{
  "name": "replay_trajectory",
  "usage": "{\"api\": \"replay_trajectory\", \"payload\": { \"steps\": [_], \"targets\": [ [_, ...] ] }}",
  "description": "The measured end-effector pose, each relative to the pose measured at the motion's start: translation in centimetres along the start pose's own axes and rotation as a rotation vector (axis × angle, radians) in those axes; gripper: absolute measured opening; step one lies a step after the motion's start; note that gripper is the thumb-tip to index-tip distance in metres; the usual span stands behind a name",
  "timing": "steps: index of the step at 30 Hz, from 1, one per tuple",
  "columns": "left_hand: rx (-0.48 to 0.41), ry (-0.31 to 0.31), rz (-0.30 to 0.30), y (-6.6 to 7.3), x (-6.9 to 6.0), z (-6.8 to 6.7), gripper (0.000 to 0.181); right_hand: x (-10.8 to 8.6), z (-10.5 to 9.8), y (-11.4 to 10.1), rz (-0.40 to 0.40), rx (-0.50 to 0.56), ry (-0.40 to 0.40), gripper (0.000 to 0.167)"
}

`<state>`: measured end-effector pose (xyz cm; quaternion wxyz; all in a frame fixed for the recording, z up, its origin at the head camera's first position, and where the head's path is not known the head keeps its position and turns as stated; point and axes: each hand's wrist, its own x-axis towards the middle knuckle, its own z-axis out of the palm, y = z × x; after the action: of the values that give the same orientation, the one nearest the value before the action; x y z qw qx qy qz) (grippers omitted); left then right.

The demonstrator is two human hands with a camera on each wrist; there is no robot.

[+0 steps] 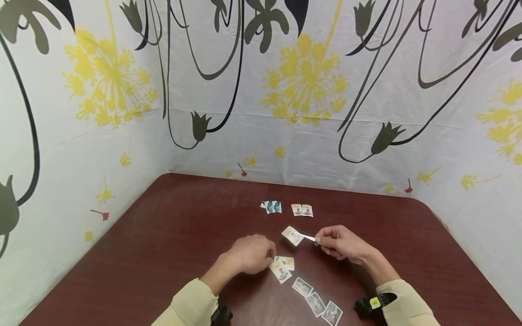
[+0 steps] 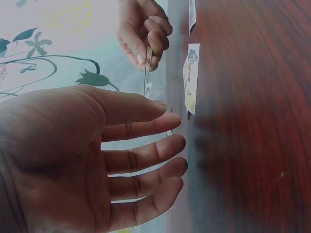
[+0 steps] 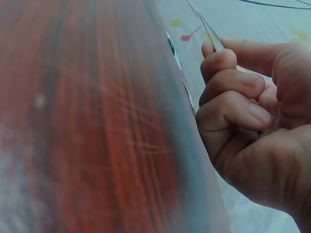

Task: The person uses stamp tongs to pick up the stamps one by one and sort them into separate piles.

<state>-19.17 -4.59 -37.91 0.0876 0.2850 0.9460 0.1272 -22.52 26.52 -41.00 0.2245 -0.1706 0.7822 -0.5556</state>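
My right hand (image 1: 342, 244) pinches a pair of slim metal tweezers (image 1: 306, 237) between thumb and fingers. At their tips is a yellow-and-white postage stamp (image 1: 292, 236), seemingly above the table. Lower and to the left, my left hand (image 1: 252, 254) hovers beside two overlapping stamps (image 1: 280, 271) with yellow print. In the left wrist view the fingers (image 2: 146, 155) of that hand are loosely bent, thumb near the index finger, and nothing is clearly held. A perforated stamp (image 2: 192, 80) shows almost edge-on past them. The right wrist view has the tweezers (image 3: 208, 29) rising from the fist.
Toward the back of the dark red wooden table (image 1: 195, 217) lie overlapping teal stamps (image 1: 273, 207) and a yellow pair (image 1: 302, 210). Three grey stamps (image 1: 315, 303) form a slanting row near the front. A patterned cloth (image 1: 244, 136) hangs behind the table.
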Motion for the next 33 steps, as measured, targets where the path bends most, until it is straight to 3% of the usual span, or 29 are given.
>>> {"api": "replay_trajectory", "payload": {
  "steps": [10,33],
  "targets": [
    [0.016,-0.008,0.018,0.0,0.0,0.4,0.006,0.2,-0.3,0.6,0.029,0.041,0.123,0.032],
    [0.016,-0.004,0.043,-0.1,0.1,0.5,0.010,0.0,-2.1,1.3,0.088,0.127,0.284,0.033]
  ]
}}
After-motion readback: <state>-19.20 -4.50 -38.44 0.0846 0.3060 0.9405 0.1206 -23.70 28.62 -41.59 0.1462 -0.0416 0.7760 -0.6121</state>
